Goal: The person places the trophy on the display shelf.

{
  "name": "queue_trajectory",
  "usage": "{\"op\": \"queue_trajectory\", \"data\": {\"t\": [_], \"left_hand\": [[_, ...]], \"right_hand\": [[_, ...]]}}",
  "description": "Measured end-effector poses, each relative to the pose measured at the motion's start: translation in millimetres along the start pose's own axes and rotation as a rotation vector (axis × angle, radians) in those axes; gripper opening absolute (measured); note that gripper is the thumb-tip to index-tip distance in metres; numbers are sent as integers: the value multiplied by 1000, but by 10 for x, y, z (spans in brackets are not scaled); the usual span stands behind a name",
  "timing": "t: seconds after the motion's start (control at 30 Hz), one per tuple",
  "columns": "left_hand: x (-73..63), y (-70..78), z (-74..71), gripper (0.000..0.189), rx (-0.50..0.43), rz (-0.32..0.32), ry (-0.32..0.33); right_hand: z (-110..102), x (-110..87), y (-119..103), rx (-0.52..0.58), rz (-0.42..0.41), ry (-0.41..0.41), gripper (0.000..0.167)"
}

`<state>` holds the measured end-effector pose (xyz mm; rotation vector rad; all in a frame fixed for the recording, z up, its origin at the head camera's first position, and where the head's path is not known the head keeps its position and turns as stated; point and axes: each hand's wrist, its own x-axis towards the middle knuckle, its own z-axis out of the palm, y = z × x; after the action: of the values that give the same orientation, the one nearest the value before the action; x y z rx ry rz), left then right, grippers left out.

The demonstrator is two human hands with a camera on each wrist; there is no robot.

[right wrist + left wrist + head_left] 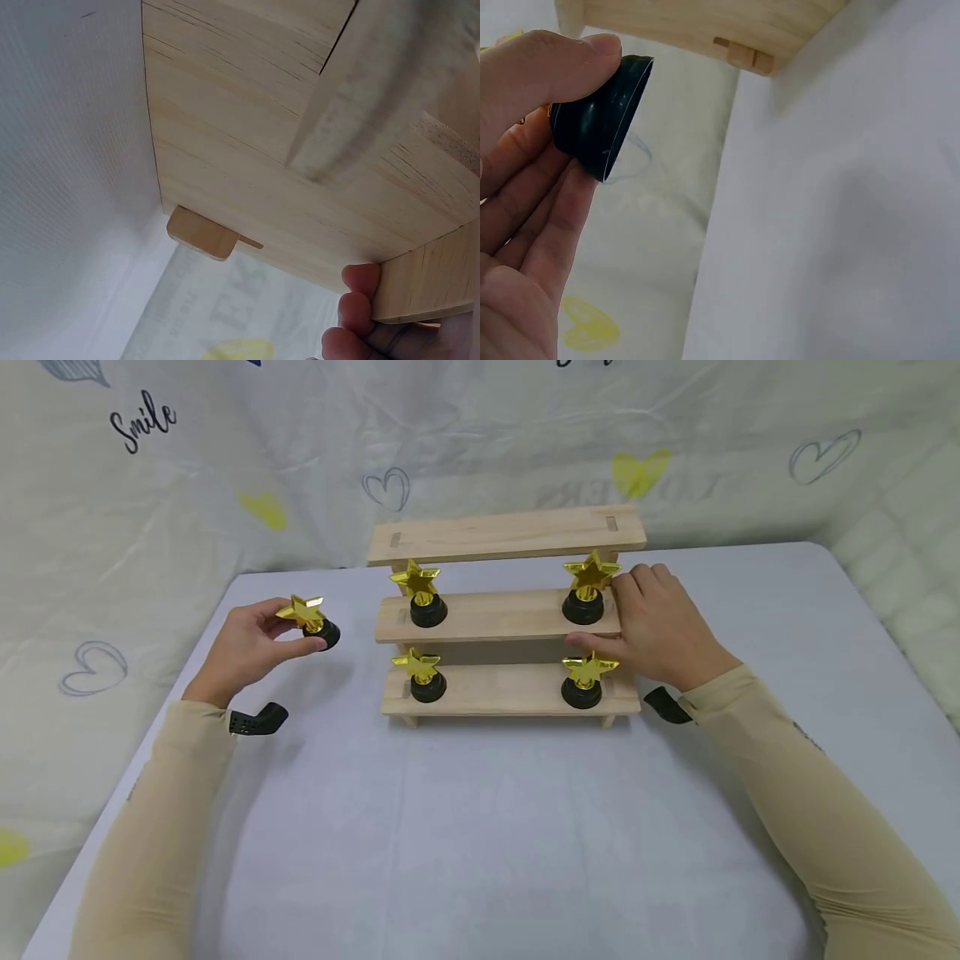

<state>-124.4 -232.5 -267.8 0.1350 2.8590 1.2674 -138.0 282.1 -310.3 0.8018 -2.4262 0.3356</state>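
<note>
My left hand point(251, 647) pinches a small star trophy point(306, 612), gold on a black round base, above the table left of a wooden three-tier shelf point(502, 617). In the left wrist view, the thumb presses the trophy's black base point(600, 120) against the fingers. My right hand point(663, 627) grips the right end of the shelf's middle board. Seen from the right wrist, its fingertips point(360, 307) curl at a wooden edge. Gold star trophies stand upright at both ends of the middle board, left point(427, 608) and right point(583, 605), and of the bottom board, left point(427, 685) and right point(581, 692).
Bare wood shows along the top board point(502, 535). A white table point(480, 827) supports the shelf, with a pale printed cloth point(480, 435) hanging behind it. Short black mounts stick out at the left wrist point(258, 720) and right wrist point(666, 705).
</note>
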Motion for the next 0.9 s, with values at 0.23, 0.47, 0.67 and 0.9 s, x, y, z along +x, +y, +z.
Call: {"op": "queue_trajectory", "data": {"t": [0.23,0.47,0.67,0.9], "left_hand": [[50,224,18,44,-16,48,14],[49,397,27,43,-10,76,48],[64,498,-13,42,-24,93,70],[66,616,-67,45,4,92,82]], "right_hand": [[-16,-5,13,-2,18,-5,114],[1,-11,21,-12,10,-3,114],[5,-6,14,-6,9,0,115],[19,-3,3,6,-10,16,114]]}}
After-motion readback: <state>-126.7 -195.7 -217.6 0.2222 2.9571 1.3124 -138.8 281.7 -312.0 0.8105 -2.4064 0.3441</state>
